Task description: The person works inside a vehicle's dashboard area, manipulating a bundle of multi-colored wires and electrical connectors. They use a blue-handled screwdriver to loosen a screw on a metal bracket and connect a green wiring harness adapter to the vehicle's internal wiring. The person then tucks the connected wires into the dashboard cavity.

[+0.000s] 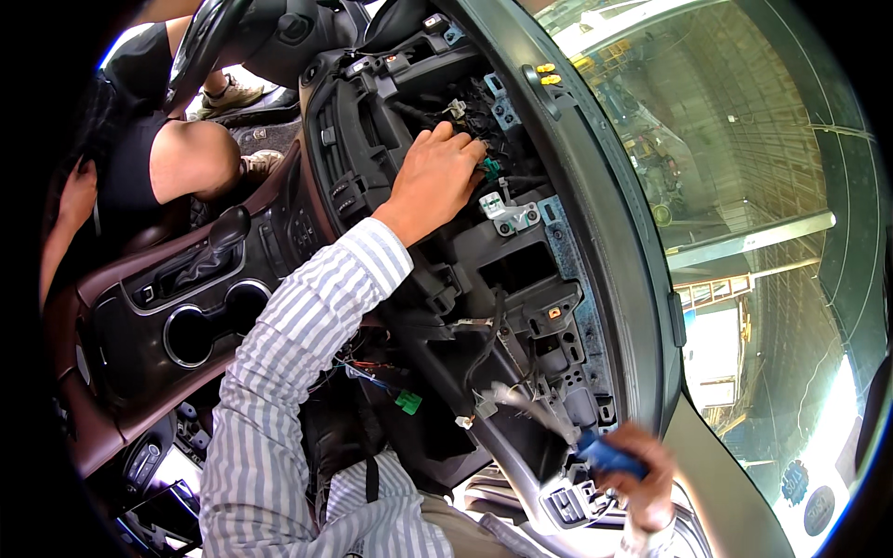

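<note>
A car dashboard (609, 279) lies opened up before me, its upper trim off and its brackets and wiring bare. My left hand (433, 177) reaches over the cavity near the centre vents, fingers curled down among dark wiring; their tips are hidden. Close to those fingers sit a teal connector (489, 168) and a white connector (491, 205). At the far right end of the dash, my right hand (637, 474) is closed round a blue-handled brush (609, 454). Its pale end, blurred by motion, points left over the opened frame near a side air vent (566, 507).
A green connector (407, 402) hangs on loose wires below the dash. The centre console (121, 335) has a gear lever (229, 228) and cup holders. At the left, another person's knee (195, 153) is near the steering wheel (200, 46). A detached control panel (147, 462) lies lower left.
</note>
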`<state>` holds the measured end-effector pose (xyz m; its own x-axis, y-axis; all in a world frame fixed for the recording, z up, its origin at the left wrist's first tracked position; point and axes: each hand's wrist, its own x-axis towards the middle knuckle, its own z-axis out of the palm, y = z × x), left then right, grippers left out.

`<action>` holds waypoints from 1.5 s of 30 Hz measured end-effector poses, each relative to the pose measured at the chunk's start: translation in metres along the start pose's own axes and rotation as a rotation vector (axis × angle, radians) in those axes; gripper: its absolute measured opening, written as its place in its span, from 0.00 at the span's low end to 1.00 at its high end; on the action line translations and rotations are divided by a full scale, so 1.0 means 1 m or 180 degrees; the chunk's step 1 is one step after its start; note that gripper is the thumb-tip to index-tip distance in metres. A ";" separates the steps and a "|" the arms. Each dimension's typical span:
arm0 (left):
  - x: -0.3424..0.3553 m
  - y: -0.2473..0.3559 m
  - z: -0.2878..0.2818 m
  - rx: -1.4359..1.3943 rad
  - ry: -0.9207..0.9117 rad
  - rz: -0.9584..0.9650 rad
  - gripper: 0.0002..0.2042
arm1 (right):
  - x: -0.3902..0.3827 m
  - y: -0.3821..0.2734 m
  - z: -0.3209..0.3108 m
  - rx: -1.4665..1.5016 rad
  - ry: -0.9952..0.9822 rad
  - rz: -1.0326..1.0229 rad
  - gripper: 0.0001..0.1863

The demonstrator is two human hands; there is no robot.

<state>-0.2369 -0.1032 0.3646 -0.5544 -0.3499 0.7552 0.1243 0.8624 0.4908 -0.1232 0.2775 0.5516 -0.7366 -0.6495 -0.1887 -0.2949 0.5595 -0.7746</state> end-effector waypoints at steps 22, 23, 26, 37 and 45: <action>0.001 -0.007 -0.002 -0.0321 -0.0352 -0.0485 0.09 | 0.239 -0.123 0.014 -0.4925 -0.0043 -0.2853 0.24; 0.002 -0.007 -0.002 -0.0326 -0.0338 -0.0486 0.08 | 0.240 -0.123 0.014 -0.4951 -0.0058 -0.2825 0.24; 0.003 -0.008 0.001 -0.0359 -0.0328 -0.0484 0.08 | 0.242 -0.121 0.013 -0.4962 -0.0140 -0.2803 0.25; 0.004 -0.017 0.007 -0.0336 -0.0363 -0.0278 0.08 | 0.257 -0.142 0.016 -0.4794 -0.0948 -0.2549 0.19; 0.007 -0.018 0.005 -0.0661 -0.0447 -0.0384 0.08 | 0.273 -0.152 0.010 -0.4395 -0.1280 -0.2241 0.18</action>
<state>-0.2472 -0.1191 0.3589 -0.6822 -0.3790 0.6253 0.2083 0.7190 0.6630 -0.2734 0.0100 0.6119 -0.0876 -0.9293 -0.3587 -0.9537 -0.0257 0.2997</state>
